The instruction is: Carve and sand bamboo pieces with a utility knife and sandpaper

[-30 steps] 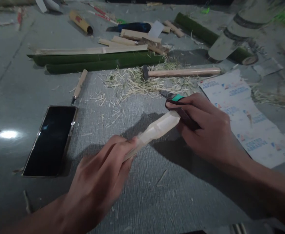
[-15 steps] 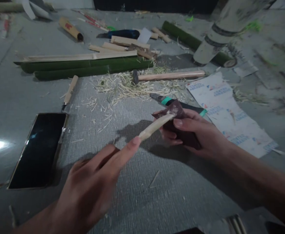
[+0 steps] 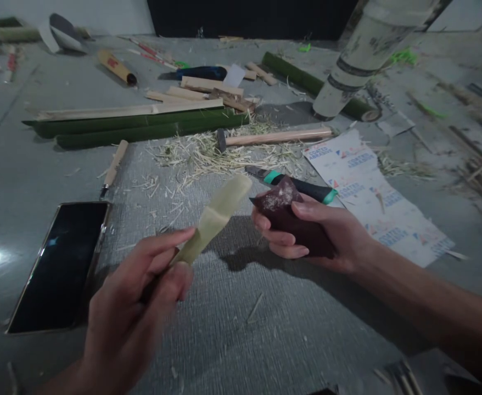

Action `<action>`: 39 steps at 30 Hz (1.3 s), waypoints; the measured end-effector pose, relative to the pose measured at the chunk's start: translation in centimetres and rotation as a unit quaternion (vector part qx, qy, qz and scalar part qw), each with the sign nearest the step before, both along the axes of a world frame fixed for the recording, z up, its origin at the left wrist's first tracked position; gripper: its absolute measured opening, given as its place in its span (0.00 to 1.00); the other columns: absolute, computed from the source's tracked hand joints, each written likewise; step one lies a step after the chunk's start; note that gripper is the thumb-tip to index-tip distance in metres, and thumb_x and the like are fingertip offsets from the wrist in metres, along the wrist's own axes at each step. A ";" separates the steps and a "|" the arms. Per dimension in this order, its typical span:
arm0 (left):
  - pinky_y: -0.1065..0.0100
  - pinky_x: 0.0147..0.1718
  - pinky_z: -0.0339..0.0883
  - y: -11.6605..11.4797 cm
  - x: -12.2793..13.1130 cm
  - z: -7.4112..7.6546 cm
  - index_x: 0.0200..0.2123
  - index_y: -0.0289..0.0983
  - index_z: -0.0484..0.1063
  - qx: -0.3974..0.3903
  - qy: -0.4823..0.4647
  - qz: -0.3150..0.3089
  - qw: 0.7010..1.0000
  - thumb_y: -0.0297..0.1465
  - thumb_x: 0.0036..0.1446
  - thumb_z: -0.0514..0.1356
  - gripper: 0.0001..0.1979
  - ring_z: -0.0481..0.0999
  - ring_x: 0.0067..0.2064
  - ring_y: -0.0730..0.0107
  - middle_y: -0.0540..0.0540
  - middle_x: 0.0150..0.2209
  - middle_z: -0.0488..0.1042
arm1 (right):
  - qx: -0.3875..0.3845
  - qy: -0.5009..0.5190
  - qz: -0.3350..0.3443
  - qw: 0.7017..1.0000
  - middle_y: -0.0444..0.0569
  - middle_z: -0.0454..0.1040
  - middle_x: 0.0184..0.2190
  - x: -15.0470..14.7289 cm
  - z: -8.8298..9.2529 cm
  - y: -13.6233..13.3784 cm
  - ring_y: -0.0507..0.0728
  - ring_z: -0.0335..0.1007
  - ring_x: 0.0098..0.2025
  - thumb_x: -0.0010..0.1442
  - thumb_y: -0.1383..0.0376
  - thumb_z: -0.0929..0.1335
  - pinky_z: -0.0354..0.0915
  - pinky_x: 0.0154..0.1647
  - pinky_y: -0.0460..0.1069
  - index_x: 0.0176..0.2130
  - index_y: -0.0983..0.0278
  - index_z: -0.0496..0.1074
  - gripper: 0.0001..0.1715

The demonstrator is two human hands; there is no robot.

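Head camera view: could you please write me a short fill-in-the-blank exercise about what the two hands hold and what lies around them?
1. The left hand holds a pale bamboo piece, and the right hand holds a folded dark sheet of ___.
2. The phone lies screen-up on the person's ___ side.
3. The hammer beyond the hands has a handle made of ___.

Missing words: sandpaper; left; wood.

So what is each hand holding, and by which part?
The left hand pinches the pale, flat carved bamboo piece by its narrow lower end; the right hand grips the folded dark reddish-brown sandpaper around its lower part.
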State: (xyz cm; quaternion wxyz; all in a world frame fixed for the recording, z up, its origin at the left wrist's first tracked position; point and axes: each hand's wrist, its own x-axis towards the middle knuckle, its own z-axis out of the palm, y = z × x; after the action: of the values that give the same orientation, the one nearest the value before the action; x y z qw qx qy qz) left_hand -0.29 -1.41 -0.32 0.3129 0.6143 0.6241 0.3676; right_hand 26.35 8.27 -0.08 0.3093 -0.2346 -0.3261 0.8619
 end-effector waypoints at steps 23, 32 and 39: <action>0.77 0.20 0.64 1.4 -0.6 -0.9 0.55 0.47 0.79 0.004 0.113 -0.114 0.987 0.30 0.67 0.63 0.15 0.72 0.19 0.79 0.59 0.27 0.81 | 0.564 -0.427 -0.131 0.694 0.54 0.74 0.52 -0.3 0.0 -0.8 0.63 0.73 0.52 0.71 0.63 0.69 0.69 0.52 0.58 0.59 0.59 0.76 0.18; 0.77 0.21 0.63 1.3 -1.0 -0.4 0.60 0.48 0.76 -0.005 0.144 -0.167 0.975 0.32 0.70 0.60 0.18 0.66 0.16 0.80 0.60 0.22 0.75 | 0.422 -0.435 -0.114 0.787 0.43 0.69 0.31 -0.2 0.2 -0.5 0.56 0.64 0.33 0.76 0.57 0.63 0.59 0.34 0.52 0.51 0.59 0.77 0.15; 0.74 0.22 0.62 1.5 -0.9 0.1 0.63 0.45 0.73 -0.018 0.169 -0.226 0.959 0.33 0.74 0.54 0.18 0.72 0.20 0.76 0.57 0.25 0.78 | 0.443 -0.436 -0.114 0.775 0.46 0.73 0.36 -0.2 0.1 -0.4 0.57 0.67 0.36 0.75 0.54 0.64 0.61 0.37 0.53 0.49 0.56 0.78 0.15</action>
State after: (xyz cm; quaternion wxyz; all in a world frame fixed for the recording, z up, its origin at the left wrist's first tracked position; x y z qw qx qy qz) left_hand -1.23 0.06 -0.21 0.2888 0.7869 0.5195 0.1661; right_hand 26.14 7.84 -0.01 0.2998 -0.4574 -0.7427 0.3864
